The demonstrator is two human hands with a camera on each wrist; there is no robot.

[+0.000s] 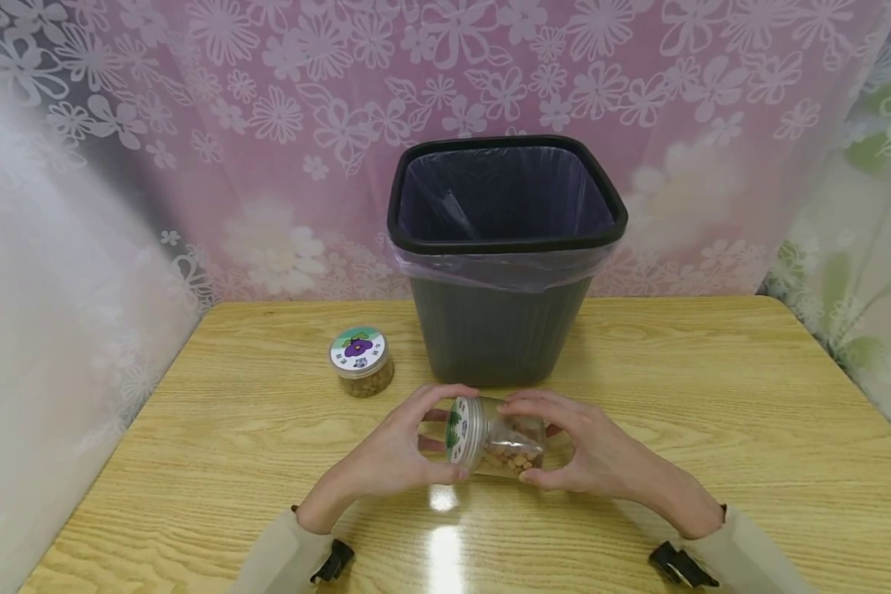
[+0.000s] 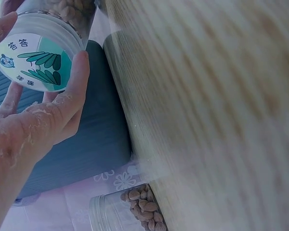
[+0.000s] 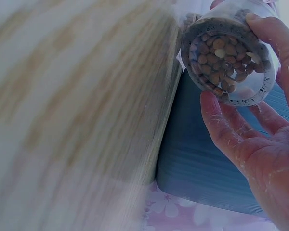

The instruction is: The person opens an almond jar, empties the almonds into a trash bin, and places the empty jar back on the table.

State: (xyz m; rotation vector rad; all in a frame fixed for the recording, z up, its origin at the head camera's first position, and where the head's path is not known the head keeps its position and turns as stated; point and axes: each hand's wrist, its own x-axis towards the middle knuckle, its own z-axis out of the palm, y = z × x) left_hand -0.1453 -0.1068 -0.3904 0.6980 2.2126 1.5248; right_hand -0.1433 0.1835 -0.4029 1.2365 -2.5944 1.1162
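A clear plastic jar [image 1: 514, 450] lies on its side in the air or on the table before the bin; which one, I cannot tell. Brown nuts or kernels [image 3: 221, 60] show through its round base. My left hand [image 1: 397, 450] grips the lid end, thumb and fingers around the rim. On the lid [image 2: 38, 65] is a white and green label with leaves. The base end is held by my right hand [image 1: 601, 450], thumb on the near side and fingers on the far side. Some fingers are hidden behind the jar.
A second lidded jar [image 1: 361, 363] of almond-like nuts stands upright at left, with a purple flower label. Behind the hands, a dark bin [image 1: 497, 330] with a thin liner stands on the wooden table [image 1: 230, 429]. A pink floral curtain [image 1: 304, 165] hangs behind.
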